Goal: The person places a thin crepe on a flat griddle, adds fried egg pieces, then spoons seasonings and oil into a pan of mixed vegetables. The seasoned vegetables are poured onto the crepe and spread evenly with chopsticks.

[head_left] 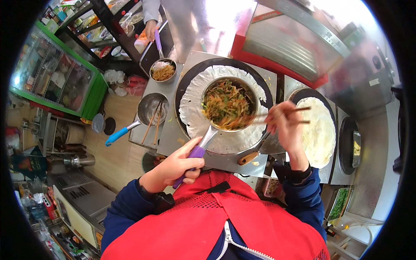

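Observation:
My left hand is wrapped round the purple handle of a metal saucepan. Shredded mixed vegetables lie in this pan, which is over a thin pale crepe on a round black griddle. In my right hand is a pair of wooden chopsticks, their far ends blurred at the vegetables by the pan's right side. A spatula with a wooden handle rests at the griddle's near edge.
At left, a blue-handled pan holds another pair of chopsticks. Beyond it, another person's hand grips a saucepan of shredded food. On the right, a second griddle carries a pale crepe. A red-framed glass case stands behind.

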Demonstrator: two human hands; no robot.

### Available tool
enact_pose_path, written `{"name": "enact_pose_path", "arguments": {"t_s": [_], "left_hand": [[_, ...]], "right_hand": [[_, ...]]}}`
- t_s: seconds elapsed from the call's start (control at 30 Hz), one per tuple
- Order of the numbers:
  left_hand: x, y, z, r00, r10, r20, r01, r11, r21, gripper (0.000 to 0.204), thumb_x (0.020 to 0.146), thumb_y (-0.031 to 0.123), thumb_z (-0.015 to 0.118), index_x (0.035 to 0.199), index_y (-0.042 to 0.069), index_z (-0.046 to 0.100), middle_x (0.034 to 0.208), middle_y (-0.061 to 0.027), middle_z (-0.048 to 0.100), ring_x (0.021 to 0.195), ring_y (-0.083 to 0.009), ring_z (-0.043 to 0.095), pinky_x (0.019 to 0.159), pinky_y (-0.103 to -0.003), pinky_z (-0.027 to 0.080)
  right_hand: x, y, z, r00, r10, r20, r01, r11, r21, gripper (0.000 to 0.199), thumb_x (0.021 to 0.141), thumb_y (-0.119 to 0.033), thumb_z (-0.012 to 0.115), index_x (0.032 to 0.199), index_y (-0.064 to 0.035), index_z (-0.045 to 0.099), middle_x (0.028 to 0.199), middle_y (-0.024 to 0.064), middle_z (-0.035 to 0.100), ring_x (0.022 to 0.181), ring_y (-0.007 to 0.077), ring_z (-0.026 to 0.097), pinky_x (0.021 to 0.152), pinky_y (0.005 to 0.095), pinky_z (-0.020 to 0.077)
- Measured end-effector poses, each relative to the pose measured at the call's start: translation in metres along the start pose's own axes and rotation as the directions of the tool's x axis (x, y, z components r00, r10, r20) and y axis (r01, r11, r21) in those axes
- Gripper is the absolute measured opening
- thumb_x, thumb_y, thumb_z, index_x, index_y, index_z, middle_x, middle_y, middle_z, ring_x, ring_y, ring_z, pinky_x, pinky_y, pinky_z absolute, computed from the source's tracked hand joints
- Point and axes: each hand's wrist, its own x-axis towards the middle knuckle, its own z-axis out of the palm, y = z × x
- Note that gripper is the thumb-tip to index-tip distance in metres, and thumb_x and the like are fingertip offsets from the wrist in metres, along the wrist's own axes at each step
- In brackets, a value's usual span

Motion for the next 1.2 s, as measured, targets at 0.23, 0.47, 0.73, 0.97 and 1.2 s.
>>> {"name": "enact_pose_path", "arguments": {"t_s": [0.23, 0.47, 0.73, 0.97, 1.2], "left_hand": [[-0.002, -0.001, -0.006, 0.995, -0.083, -0.056, 0.086, 0.995, 0.051, 0.071, 0.09, 0.002, 0.054, 0.15, 0.017, 0.019, 0.074, 0.0008, 0.04, 0.055, -0.0076, 0.037, 0.048, -0.024, 0.031], [0.005, -0.005, -0.023, 0.997, -0.056, -0.044, 0.055, 0.998, -0.023, 0.077, 0.09, 0.002, 0.054, 0.153, 0.02, 0.013, 0.076, 0.0006, 0.042, 0.053, -0.0077, 0.035, 0.047, -0.024, 0.03], [0.016, -0.021, -0.026, 0.998, -0.006, 0.056, 0.007, 0.999, -0.032, 0.076, 0.091, 0.002, 0.054, 0.153, 0.018, 0.012, 0.074, -0.0014, 0.042, 0.053, -0.0087, 0.037, 0.046, -0.026, 0.033], [0.01, -0.011, -0.029, 0.994, 0.092, -0.064, -0.093, 0.996, -0.018, 0.071, 0.091, 0.001, 0.052, 0.15, 0.018, 0.017, 0.077, -0.0004, 0.042, 0.054, -0.0083, 0.037, 0.047, -0.025, 0.032], [0.019, -0.012, -0.013, 0.996, 0.086, -0.004, -0.086, 0.995, -0.042, 0.069, 0.09, -0.001, 0.051, 0.149, 0.017, 0.02, 0.076, 0.0, 0.039, 0.055, -0.0083, 0.037, 0.048, -0.025, 0.032]], "right_hand": [[0.012, 0.001, -0.001, 0.999, 0.016, 0.036, -0.014, 0.998, -0.06, 0.016, 0.096, -0.015, 0.059, 0.083, -0.007, 0.055, 0.064, 0.0005, 0.056, 0.052, 0.0062, 0.052, 0.046, 0.0227, 0.0403], [0.013, -0.033, 0.008, 0.693, -0.529, 0.49, 0.651, 0.751, -0.11, 0.005, 0.085, -0.002, 0.059, 0.082, -0.0016, 0.055, 0.074, 0.016, 0.058, 0.07, 0.0351, 0.06, 0.059, 0.041, 0.0468], [0.102, -0.047, 0.017, 0.903, -0.396, 0.169, 0.417, 0.901, -0.117, 0.018, 0.091, -0.017, 0.064, 0.092, 0.0014, 0.062, 0.07, 0.0087, 0.065, 0.059, 0.0158, 0.06, 0.056, 0.03, 0.0486], [0.04, 0.043, -0.016, 0.992, -0.039, 0.124, 0.022, 0.991, 0.132, 0.018, 0.097, -0.013, 0.056, 0.086, 0.0015, 0.057, 0.072, 0.012, 0.065, 0.053, 0.0137, 0.061, 0.046, 0.0247, 0.0505], [0.006, 0.074, 0.02, 0.869, 0.426, -0.252, -0.082, 0.625, 0.776, 0.02, 0.098, -0.023, 0.056, 0.096, -0.0036, 0.052, 0.08, 0.0102, 0.062, 0.055, 0.0171, 0.06, 0.052, 0.025, 0.0523]]}}
